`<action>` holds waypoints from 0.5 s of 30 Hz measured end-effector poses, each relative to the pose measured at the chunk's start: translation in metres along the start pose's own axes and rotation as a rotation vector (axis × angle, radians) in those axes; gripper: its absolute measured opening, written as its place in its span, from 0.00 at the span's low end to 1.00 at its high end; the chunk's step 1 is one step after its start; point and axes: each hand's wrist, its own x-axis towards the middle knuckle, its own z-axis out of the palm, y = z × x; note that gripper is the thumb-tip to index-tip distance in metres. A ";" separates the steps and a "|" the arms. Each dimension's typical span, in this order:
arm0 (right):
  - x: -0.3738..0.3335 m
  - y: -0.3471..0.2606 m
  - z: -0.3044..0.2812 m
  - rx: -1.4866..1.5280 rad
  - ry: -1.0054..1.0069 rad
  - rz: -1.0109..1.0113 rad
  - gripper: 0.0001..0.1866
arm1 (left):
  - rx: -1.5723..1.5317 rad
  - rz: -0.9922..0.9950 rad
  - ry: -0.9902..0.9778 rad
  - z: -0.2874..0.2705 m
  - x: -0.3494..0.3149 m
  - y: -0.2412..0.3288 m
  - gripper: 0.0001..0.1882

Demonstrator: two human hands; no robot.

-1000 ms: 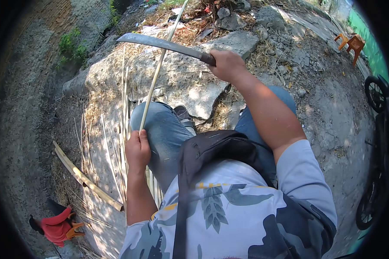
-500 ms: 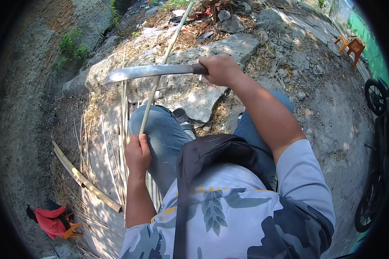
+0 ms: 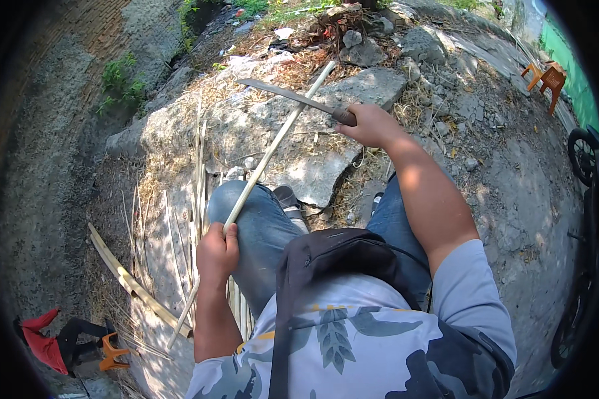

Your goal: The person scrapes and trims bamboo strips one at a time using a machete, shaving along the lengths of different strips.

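My left hand (image 3: pixel 217 254) is closed around a long pale bamboo strip (image 3: pixel 267 154), above my left knee. The strip slants up and away to the right, and its tail end shows below my wrist. In my right hand (image 3: pixel 374 125) is the dark handle of a machete (image 3: pixel 283 92). Its blade points left and crosses the strip near the far end, seen nearly edge-on. Whether blade and strip touch, I cannot tell.
Several thin strips (image 3: pixel 199 159) lie beside my left leg, near split bamboo pieces (image 3: pixel 130 279). A broken concrete slab (image 3: pixel 319 159) is before my feet. A person in red (image 3: pixel 45 342) is near an orange stool (image 3: pixel 113 352). Orange chairs (image 3: pixel 551 81) and a motorbike (image 3: pixel 582 199) are right.
The strip has been drawn back toward me, with its far end nearer and a tail behind my left hand. The machete blade has turned edge-on. The person in red has shifted off the stool.
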 end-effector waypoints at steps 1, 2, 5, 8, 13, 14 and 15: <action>-0.001 -0.004 0.002 -0.001 -0.042 0.023 0.26 | -0.003 0.007 -0.004 0.000 -0.001 -0.003 0.20; -0.001 -0.009 0.004 0.002 -0.042 -0.001 0.26 | -0.014 -0.009 -0.005 0.003 0.000 -0.008 0.21; -0.002 -0.007 0.014 0.002 0.059 -0.084 0.24 | 0.004 -0.055 -0.037 -0.004 0.000 -0.002 0.21; -0.010 -0.020 0.005 -0.025 -0.020 -0.016 0.24 | -0.011 -0.044 -0.042 -0.006 -0.003 -0.004 0.21; -0.011 -0.005 0.013 -0.013 0.027 -0.069 0.21 | 0.026 -0.037 -0.058 -0.012 -0.007 -0.004 0.21; -0.010 -0.004 0.015 -0.002 0.048 -0.074 0.21 | 0.017 -0.044 -0.065 -0.014 -0.009 -0.004 0.21; -0.013 -0.008 0.012 -0.014 0.042 -0.061 0.21 | 0.013 -0.047 -0.059 -0.014 -0.008 -0.005 0.21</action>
